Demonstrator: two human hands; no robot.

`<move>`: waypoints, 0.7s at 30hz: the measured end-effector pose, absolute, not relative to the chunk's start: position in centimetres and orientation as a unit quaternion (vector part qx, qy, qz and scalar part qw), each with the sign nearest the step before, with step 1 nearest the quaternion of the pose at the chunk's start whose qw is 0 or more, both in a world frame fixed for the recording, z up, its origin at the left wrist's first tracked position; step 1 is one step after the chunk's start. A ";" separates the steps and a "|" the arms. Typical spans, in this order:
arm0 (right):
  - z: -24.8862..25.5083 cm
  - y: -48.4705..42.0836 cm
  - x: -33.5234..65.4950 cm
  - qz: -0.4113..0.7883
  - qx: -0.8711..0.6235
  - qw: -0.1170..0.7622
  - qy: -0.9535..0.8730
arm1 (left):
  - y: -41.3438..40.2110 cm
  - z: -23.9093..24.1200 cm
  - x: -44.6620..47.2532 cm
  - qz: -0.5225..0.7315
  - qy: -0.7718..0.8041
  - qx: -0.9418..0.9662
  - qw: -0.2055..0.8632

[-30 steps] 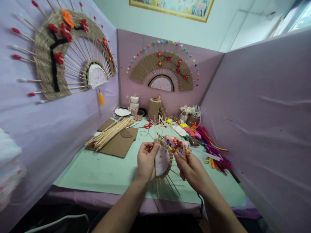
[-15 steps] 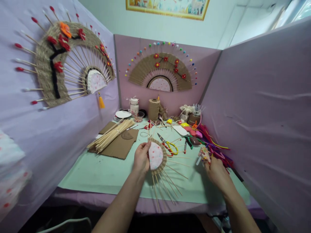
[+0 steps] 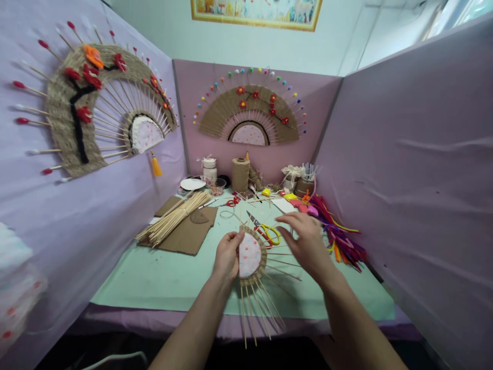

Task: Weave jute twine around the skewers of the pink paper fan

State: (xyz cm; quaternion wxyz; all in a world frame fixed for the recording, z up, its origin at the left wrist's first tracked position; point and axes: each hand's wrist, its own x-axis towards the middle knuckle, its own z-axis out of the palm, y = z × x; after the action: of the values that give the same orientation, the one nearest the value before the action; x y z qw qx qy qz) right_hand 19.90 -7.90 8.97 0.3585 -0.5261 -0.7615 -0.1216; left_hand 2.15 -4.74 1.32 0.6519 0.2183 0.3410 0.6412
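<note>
My left hand [image 3: 226, 255] grips the straight edge of a small half-round fan [image 3: 250, 256], its thumb on the front. The fan has a white, pink-spotted centre, a woven straw-coloured rim and thin sticks fanning out to the right and downward. Above the sticks on the right, my right hand [image 3: 308, 246] is raised with thumb and fingers apart, holding nothing. Just left of its fingertips lie scissors [image 3: 272, 234] with yellow and red handles, partly behind the fan's sticks. Something pale is mostly hidden behind the right hand.
A bundle of sticks [image 3: 179, 217] lies on brown cardboard [image 3: 196, 237] at left. Colourful pipe cleaners [image 3: 346, 241] are heaped at right. A twine spool [image 3: 241, 174], a white jar [image 3: 210, 169] and red scissors [image 3: 233, 202] are farther back. Finished fans [image 3: 210, 121] hang on the partitions.
My right hand has let go of a multicoloured cluster at the right and moved left and up toward the fan, opening. My left hand still holds the fan, slightly lower in view.
</note>
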 end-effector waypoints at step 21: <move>7.7 -3.4 14.8 -0.119 -0.462 0.249 -0.843 | -5.4 1.6 2.4 0.649 0.320 0.248 0.644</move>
State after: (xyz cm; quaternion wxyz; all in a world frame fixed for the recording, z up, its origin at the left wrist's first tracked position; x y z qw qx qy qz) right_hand 14.80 -3.43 7.74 0.2493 -0.4617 -0.8430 -0.1187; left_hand 2.44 -5.38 1.63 0.6441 0.2475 0.3200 0.6493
